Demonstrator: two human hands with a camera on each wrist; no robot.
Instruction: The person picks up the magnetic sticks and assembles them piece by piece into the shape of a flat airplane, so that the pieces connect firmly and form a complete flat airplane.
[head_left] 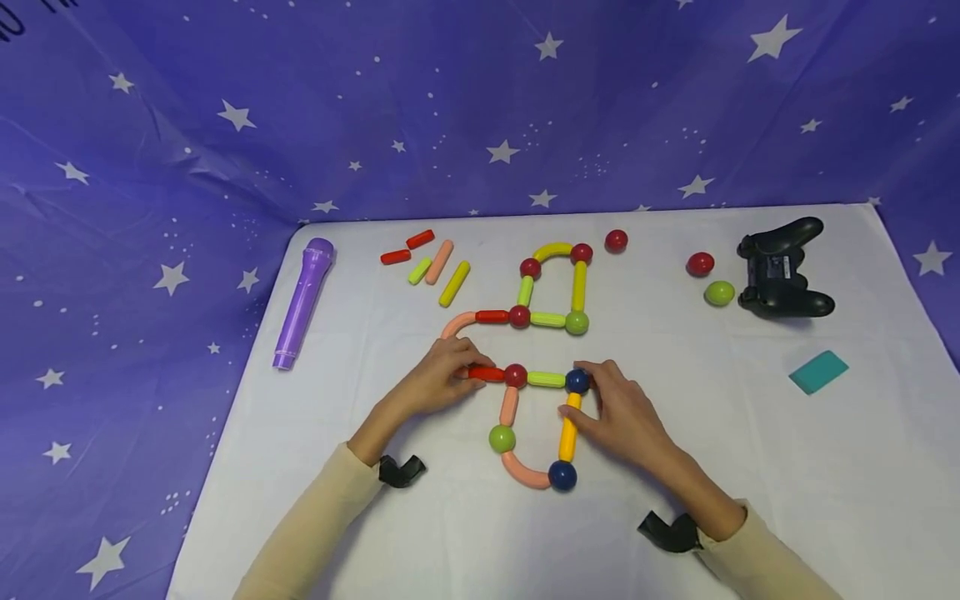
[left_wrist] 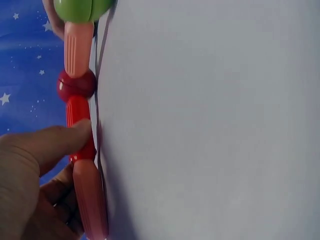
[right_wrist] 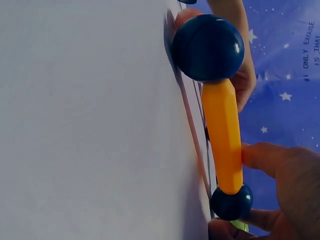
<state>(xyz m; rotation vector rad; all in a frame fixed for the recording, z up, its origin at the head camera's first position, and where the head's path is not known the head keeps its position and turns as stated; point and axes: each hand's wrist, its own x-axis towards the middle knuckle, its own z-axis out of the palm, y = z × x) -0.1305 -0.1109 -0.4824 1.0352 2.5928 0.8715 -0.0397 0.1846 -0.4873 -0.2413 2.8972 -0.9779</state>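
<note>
A figure of toy building sticks and balls lies flat on the white table, its two loops joined at the left by a peach curved stick (head_left: pixel 457 321). My left hand (head_left: pixel 438 379) pinches the lower red stick (left_wrist: pixel 77 109) beside a dark red ball (head_left: pixel 515 376); its thumb lies on the stick. At the lower loop's right corner my right hand (head_left: pixel 628 414) holds the upper blue ball (head_left: pixel 577 381), with its thumb against the orange stick (right_wrist: pixel 222 135). Another blue ball (head_left: pixel 562 476), a green ball (head_left: pixel 502 438) and a peach curved stick (head_left: pixel 525 473) form the loop's near end.
Several loose sticks, among them a yellow stick (head_left: pixel 454 284), lie at the back left, near a purple microphone (head_left: pixel 303 304). Toward the back right are loose red balls (head_left: pixel 701 264), a green ball (head_left: pixel 719 292), a black game controller (head_left: pixel 783 268) and a teal card (head_left: pixel 818 372).
</note>
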